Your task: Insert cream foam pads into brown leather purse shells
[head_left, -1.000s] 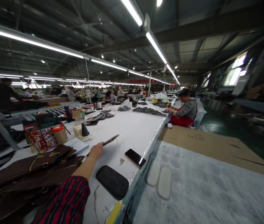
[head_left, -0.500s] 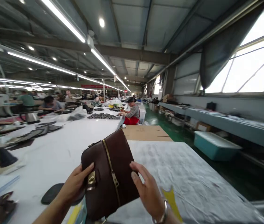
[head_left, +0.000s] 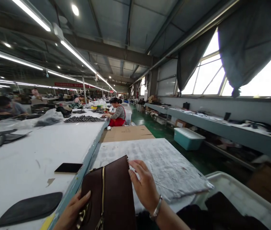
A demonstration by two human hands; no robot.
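Note:
A dark brown leather bag (head_left: 116, 191) with a brass zipper down its front is held up at the lower middle, its bottom cut off by the frame. My left hand (head_left: 74, 207) grips its left side, thumb on the front beside a gold-coloured clasp (head_left: 82, 215). At the upper right edge, the fingertips and thumb of my right hand (head_left: 145, 183) hold the bag's notched rim. Behind the bag, to the left, a flat dark oval piece (head_left: 31, 207) and a black phone (head_left: 68, 168) lie on the white table (head_left: 46, 143).
A paper-covered surface (head_left: 159, 159) and cardboard sheet (head_left: 128, 133) adjoin the table. A pale plastic bin (head_left: 240, 188) with dark pieces stands at lower right. A teal lidded box (head_left: 188, 139) sits on the floor by a long shelf (head_left: 212, 119). A co-worker (head_left: 117, 113) sits ahead.
My view has turned right, bringing the bin and phone into sight. The bag sits lower in view and more upright. My right hand is now nearer its upper corner.

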